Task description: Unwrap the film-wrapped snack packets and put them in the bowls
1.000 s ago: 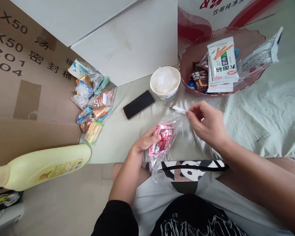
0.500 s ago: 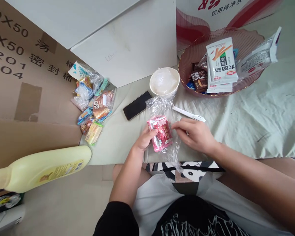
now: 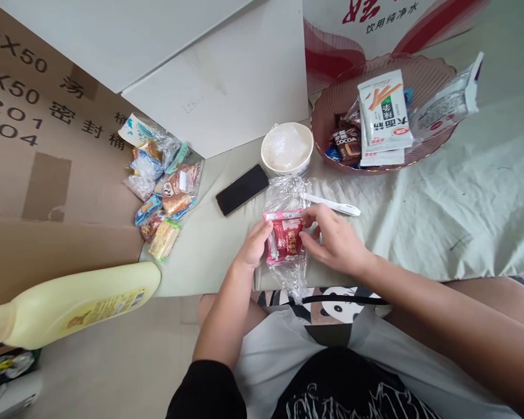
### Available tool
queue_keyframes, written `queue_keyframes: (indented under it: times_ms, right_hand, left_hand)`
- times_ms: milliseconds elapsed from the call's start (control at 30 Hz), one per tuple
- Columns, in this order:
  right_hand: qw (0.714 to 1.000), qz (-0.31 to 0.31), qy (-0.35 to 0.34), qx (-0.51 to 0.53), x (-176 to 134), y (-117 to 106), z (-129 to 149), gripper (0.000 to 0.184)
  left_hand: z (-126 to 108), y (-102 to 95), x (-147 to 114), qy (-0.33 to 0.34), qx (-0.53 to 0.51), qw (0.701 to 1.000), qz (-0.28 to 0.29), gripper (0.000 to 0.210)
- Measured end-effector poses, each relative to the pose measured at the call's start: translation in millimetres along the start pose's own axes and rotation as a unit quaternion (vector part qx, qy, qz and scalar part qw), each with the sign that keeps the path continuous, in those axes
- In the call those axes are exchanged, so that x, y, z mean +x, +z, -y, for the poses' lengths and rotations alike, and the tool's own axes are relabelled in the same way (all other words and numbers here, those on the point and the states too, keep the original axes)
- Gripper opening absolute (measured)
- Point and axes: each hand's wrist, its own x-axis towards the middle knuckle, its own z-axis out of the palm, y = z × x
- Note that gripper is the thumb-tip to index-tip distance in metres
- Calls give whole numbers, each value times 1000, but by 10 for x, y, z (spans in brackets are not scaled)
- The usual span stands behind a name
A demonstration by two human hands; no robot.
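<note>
A pink and red snack packet lies over a sheet of clear plastic wrap close to the table's front edge. At the packet's left side, my left hand grips it, thumb on the edge. My right hand has its thumb and curled fingers at the packet's right edge, closed on it. Just beyond my right hand rests a slim white stick-like tool. Behind the wrap stands a white paper bowl with clear film in it.
A black phone lies left of the bowl. Several wrapped snacks are piled by the cardboard box. To the right, a pink ribbed bowl holds snack packets. A yellow bottle juts in at left; white boxes stand behind.
My right hand has moved left onto the packet's right edge. The packet has turned straighter and lies flatter, and my left thumb has shifted to its edge. The view has shifted slightly.
</note>
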Motion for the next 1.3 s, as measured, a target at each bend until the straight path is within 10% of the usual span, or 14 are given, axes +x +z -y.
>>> queue_keyframes:
  times_ms: [233,700,1300]
  right_hand:
    - [988,57,124,-68,31,18,-33,43]
    - [993,21,8,-116,1,43,10,33]
    - [988,102,78,-86,48,-3,16,38]
  left_hand:
    - [-1,6,16,-66,-53,996,12,60]
    - [-16,96,16,13,-92,996,-1,57]
    - [56,31,31,57,-54,997,27,72]
